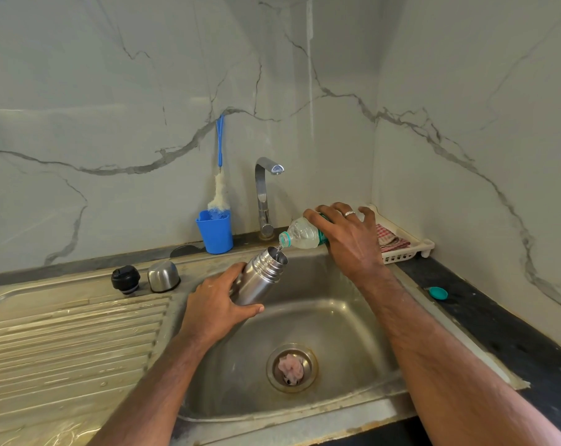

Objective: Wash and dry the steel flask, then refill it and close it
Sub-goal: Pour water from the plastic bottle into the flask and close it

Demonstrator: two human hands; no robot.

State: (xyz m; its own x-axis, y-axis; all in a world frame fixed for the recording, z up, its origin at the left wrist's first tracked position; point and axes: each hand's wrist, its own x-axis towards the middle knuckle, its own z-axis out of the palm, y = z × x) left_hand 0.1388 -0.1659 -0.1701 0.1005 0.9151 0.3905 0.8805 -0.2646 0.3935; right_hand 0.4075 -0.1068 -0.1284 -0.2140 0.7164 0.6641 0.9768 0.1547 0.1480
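The left hand grips the flask over the sink, tilted toward one o'clock. The right hand grips a bottle, pouring water in.

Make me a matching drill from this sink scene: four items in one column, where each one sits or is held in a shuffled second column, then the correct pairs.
Items
1. steel flask
2. plastic bottle
3. black stopper
4. teal cap

Places
A. on the dark counter right of the sink
B. in the left hand, tilted over the basin
C. on the draining board, beside the steel cup
D. in the right hand, tipped toward the flask's mouth

Pairs: 1-B, 2-D, 3-C, 4-A
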